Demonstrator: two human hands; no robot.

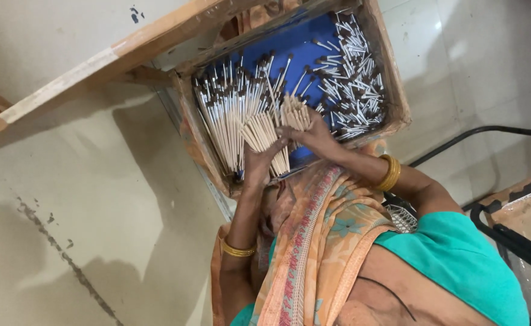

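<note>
The left hand (258, 162) was clamped on a fanned bundle of pale sticks (264, 134) near the tray's (398, 102) front edge, while the right hand (314, 134) pinched a smaller bunch (296, 113) just beside it, fingers closed around the stems. Loose dark-tipped sticks (353, 90) lay heaped toward the far right corner of the blue-lined tray. Doing this well probably meant keeping the tips level and the grip firm — a slack hold would let sticks splay and slip out.

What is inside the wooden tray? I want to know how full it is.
The wooden tray holds many thin dark-tipped sticks on a blue liner. Both hands and the sticks themselves cover much of the liner.
</note>
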